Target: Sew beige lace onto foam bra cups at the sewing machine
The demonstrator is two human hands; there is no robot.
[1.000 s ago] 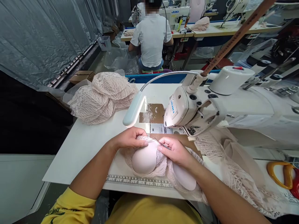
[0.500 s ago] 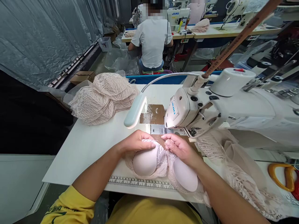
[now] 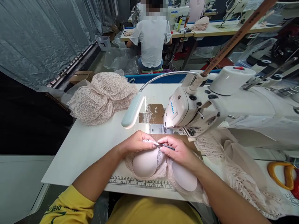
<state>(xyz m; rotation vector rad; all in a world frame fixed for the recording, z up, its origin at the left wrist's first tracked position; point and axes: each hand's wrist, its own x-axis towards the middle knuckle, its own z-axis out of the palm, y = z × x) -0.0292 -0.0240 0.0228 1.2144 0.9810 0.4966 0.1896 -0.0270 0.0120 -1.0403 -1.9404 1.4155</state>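
A pale pink lace bra (image 3: 145,163) lies at the front of the table with its two smooth cups facing up. My left hand (image 3: 137,142) is closed on the lace edge above the left cup, thumb on top. In my right hand (image 3: 178,151), between thumb and fingers, is a slim dark tool with a shiny tip (image 3: 168,147); its exact kind is too small to make out. The tool's tip meets the lace edge right by my left thumb. Just beyond both hands is the needle area of a white sewing machine (image 3: 174,109).
A lace pile (image 3: 102,99) sits at the back left. A lamp (image 3: 133,112) on a bendy neck hangs over the table. Lace fabric (image 3: 243,168) and orange-handled scissors (image 3: 280,175) lie at right. A printed ruler (image 3: 140,183) runs along the front edge. A person (image 3: 153,40) sits ahead.
My right hand has turned and shifted slightly left, bringing the slim tool into plain view against the lace edge at my left thumb. My left hand and the bra stay nearly in place.
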